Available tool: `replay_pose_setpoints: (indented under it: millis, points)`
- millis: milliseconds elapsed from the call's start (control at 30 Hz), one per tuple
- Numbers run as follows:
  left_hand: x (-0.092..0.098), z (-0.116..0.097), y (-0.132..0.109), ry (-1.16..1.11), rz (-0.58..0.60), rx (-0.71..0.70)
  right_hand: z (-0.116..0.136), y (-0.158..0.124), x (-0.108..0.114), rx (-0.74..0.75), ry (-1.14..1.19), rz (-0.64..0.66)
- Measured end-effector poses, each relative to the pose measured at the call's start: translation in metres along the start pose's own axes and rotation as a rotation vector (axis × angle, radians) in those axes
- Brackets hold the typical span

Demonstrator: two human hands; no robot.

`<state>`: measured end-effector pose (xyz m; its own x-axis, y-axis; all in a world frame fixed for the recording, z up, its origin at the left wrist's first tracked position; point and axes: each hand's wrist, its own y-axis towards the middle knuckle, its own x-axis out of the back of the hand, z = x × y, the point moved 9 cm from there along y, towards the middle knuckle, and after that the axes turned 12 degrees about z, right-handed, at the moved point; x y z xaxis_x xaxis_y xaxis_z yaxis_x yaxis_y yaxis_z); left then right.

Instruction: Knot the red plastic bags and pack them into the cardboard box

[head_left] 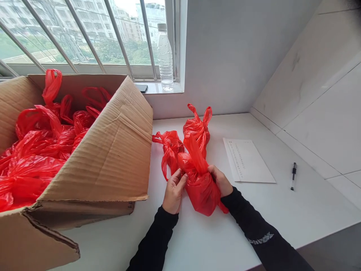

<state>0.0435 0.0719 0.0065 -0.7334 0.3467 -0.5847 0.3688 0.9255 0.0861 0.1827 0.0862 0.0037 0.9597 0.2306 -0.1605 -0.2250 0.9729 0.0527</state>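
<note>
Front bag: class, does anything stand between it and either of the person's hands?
Nothing visible does: the left hand and right hand are both on the front bag, one at each side. The left bag and rear bag sit beyond the hands.

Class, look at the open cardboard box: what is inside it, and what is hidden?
The cardboard box holds a heap of red plastic bags, some with handle loops sticking up. The bags cover the box's floor, and their contents cannot be seen.
</note>
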Motion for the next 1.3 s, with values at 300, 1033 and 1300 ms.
replay_pose_setpoints:
  millis: [300,1033,1300]
  points:
    - [0.022,-0.006,-0.002,0.003,-0.114,-0.118,0.007,0.006,-0.026,-0.104,0.348,0.155]
    - [0.02,-0.015,-0.004,0.093,-0.185,-0.147,0.039,0.001,-0.028,0.087,-0.165,0.158]
    - [0.023,-0.006,-0.005,0.021,-0.223,-0.06,0.041,0.002,-0.028,0.158,-0.173,0.197]
